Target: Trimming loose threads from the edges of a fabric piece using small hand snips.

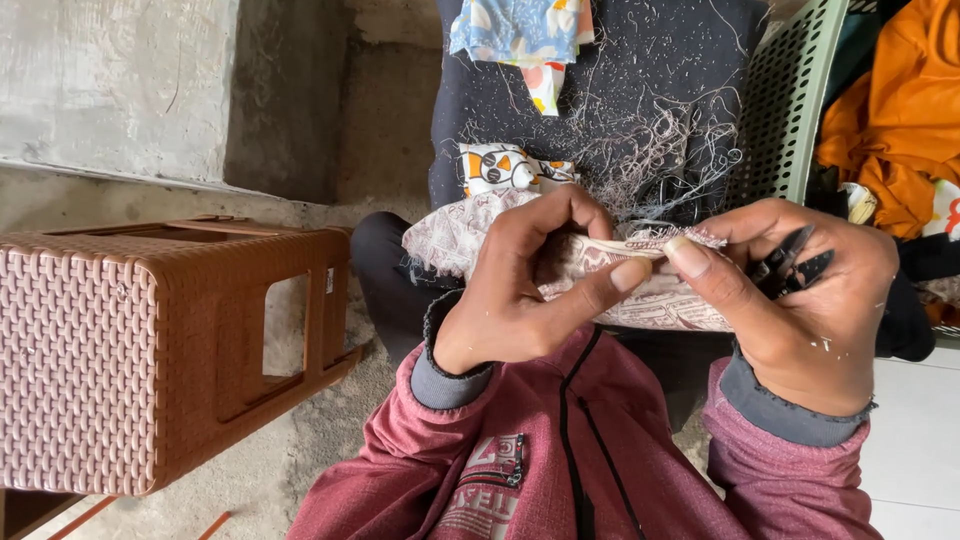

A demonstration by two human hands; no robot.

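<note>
1. Left hand pinches the printed cloth between thumb and forefinger, its fingers curled tight over the cloth's frayed upper edge.
2. Right hand grips the same edge just beside the left thumb, thumb tip pressed onto the fabric, so the two thumbs nearly meet.
3. Tucked in the right palm, a pair of small black thread snips pokes out between the fingers, blades pointing up and to the right.
4. The cloth is pale with a dull reddish print; it lies across the person's lap between the two hands, its left end bunched near the left knee.
5. Beyond the hands, a dark fabric covered in loose threads stretches away, with bright patterned scraps on it.
6. To the left stands a brown woven-look plastic stool on the concrete floor, well apart from the hands.
7. To the right, a pale green plastic basket holds orange cloth.
8. Maroon sleeves with grey cuffs cover both wrists.
</note>
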